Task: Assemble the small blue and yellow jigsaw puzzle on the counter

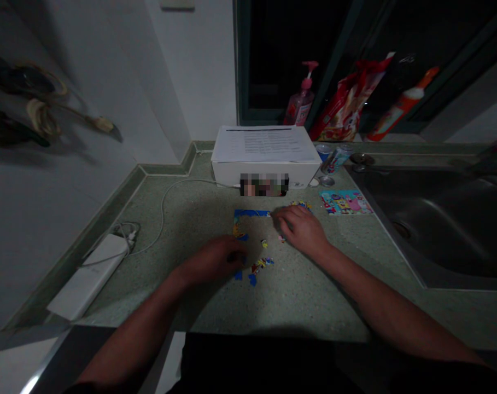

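Note:
A partly joined jigsaw puzzle lies on the green speckled counter, its blue top strip and left edge forming a corner. My right hand is closed at the right end of that strip, fingertips down; what they hold is hidden. Below the left edge, my left hand is curled with thumb and fingers together, and I cannot make out what is in them. Loose pieces lie between and below the hands: a yellowish piece, a small cluster and a blue piece. More pieces lie behind my right hand.
A colourful cartoon picture card lies by the sink on the right. Behind stands a white box with a phone against it. Cans stand beside it. At left are a power strip and a white cable.

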Tool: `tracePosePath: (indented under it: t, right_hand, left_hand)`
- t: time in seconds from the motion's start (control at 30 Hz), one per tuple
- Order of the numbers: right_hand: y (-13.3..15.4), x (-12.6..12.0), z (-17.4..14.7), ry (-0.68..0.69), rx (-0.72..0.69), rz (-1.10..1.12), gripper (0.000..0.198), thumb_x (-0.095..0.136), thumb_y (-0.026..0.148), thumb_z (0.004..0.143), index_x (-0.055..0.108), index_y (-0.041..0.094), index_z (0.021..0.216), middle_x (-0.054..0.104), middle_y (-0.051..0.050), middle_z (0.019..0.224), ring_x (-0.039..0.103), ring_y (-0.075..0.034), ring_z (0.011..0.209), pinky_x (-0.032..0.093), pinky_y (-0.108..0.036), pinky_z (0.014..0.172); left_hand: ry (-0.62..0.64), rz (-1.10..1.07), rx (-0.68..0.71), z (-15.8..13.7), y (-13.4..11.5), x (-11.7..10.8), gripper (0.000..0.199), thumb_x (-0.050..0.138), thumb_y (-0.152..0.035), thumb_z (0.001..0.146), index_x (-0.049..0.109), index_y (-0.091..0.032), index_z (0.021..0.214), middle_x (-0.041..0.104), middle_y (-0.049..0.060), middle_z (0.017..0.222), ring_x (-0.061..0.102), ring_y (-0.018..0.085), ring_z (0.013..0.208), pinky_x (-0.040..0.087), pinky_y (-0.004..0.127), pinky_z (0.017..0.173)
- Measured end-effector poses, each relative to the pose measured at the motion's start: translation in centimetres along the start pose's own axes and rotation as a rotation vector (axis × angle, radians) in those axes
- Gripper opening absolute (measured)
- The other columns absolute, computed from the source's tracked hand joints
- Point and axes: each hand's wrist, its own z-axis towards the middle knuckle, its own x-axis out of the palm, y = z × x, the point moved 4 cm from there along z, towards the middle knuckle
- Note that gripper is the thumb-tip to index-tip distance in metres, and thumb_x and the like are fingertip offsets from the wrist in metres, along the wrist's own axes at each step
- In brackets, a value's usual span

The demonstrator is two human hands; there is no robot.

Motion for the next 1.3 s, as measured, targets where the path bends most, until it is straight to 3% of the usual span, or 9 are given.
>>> tracePosePath:
  t: [0.13, 0.3, 0.4, 0.57, 0.77, 0.87, 1.17, 1.3]
  right_hand:
    - [0.2, 0.2, -0.1, -0.002, -0.028, 0.009, 0.030, 0.053, 0.025, 0.109, 0.083, 0.025, 0.111, 0.084, -0.012, 0.112, 0.077, -0.032, 0.108, 0.058, -0.053, 0.104]
    - [0.6, 0.1, -0.1, 0.022, -0.032, 0.017, 0.031, 0.053, 0.025, 0.108, 0.083, 0.026, 0.114, 0.085, -0.011, 0.115, 0.077, -0.032, 0.111, 0.058, -0.052, 0.104]
    - [0.6, -0.2, 0.0, 0.046, 0.007, 0.000, 0.033, 0.052, 0.024, 0.108, 0.084, 0.027, 0.116, 0.085, -0.010, 0.116, 0.076, -0.032, 0.113, 0.057, -0.051, 0.106]
    - [-0.6, -1.3, 0.2, 0.002, 0.099, -0.062, 0.037, 0.056, 0.015, 0.097, 0.085, 0.025, 0.118, 0.085, -0.011, 0.114, 0.075, -0.034, 0.111, 0.059, -0.052, 0.101]
    - [-3.5, -3.5, 0.0, -0.094, 0.215, -0.154, 0.035, 0.056, 0.010, 0.088, 0.084, 0.023, 0.103, 0.083, -0.012, 0.103, 0.075, -0.033, 0.101, 0.059, -0.047, 0.088]
    - [-4.3, -4.1, -0.3, -0.070, 0.237, -0.189, 0.031, 0.057, 0.010, 0.087, 0.083, 0.025, 0.092, 0.081, -0.008, 0.095, 0.074, -0.030, 0.092, 0.057, -0.043, 0.081]
    - [-1.9, -0.2, -0.8, 0.180, 0.050, -0.143, 0.033, 0.055, 0.008, 0.087, 0.080, 0.029, 0.085, 0.080, -0.006, 0.090, 0.074, -0.027, 0.088, 0.052, -0.041, 0.075]
    - [-1.5, 0.5, -0.9, 0.178, 0.026, -0.145, 0.035, 0.055, 0.009, 0.092, 0.083, 0.029, 0.098, 0.082, -0.008, 0.100, 0.075, -0.029, 0.096, 0.056, -0.044, 0.082]
  left_hand:
    - [0.024, 0.039, 0.026, 0.0, -0.2, 0.2, 0.027, 0.064, -0.025, 0.100, 0.085, -0.042, 0.105, 0.086, -0.002, 0.120, 0.077, 0.023, 0.114, 0.057, 0.038, 0.101]
    - [0.006, 0.005, -0.018, 0.0, 0.1, 0.2, 0.023, 0.063, -0.027, 0.099, 0.083, -0.038, 0.098, 0.085, -0.002, 0.111, 0.077, 0.022, 0.105, 0.058, 0.038, 0.095]
    - [-0.064, -0.047, -0.053, 0.0, 0.5, -0.3, 0.024, 0.059, -0.034, 0.101, 0.082, -0.038, 0.097, 0.085, 0.001, 0.111, 0.077, 0.025, 0.100, 0.060, 0.042, 0.092]
    - [-0.196, -0.122, -0.199, 0.2, 1.9, -1.4, 0.027, 0.055, -0.043, 0.104, 0.082, -0.040, 0.103, 0.085, 0.001, 0.118, 0.077, 0.030, 0.109, 0.061, 0.050, 0.103]
    - [-0.399, -0.157, -0.317, 0.4, 3.6, -2.4, 0.025, 0.057, -0.037, 0.101, 0.079, -0.027, 0.108, 0.084, 0.009, 0.108, 0.078, 0.029, 0.096, 0.064, 0.049, 0.095]
    - [-0.444, -0.121, -0.356, 0.3, 3.9, -2.9, 0.024, 0.056, -0.036, 0.103, 0.078, -0.027, 0.108, 0.084, 0.009, 0.108, 0.077, 0.028, 0.095, 0.063, 0.049, 0.096]
    - [-0.373, 0.057, -0.389, -0.5, 4.1, -4.4, 0.036, 0.045, -0.043, 0.109, 0.079, -0.033, 0.114, 0.086, 0.006, 0.119, 0.078, 0.028, 0.106, 0.061, 0.048, 0.100]
    - [-0.360, 0.089, -0.379, -0.5, 4.1, -4.4, 0.039, 0.045, -0.042, 0.108, 0.082, -0.031, 0.112, 0.085, 0.010, 0.115, 0.079, 0.031, 0.104, 0.060, 0.051, 0.097]
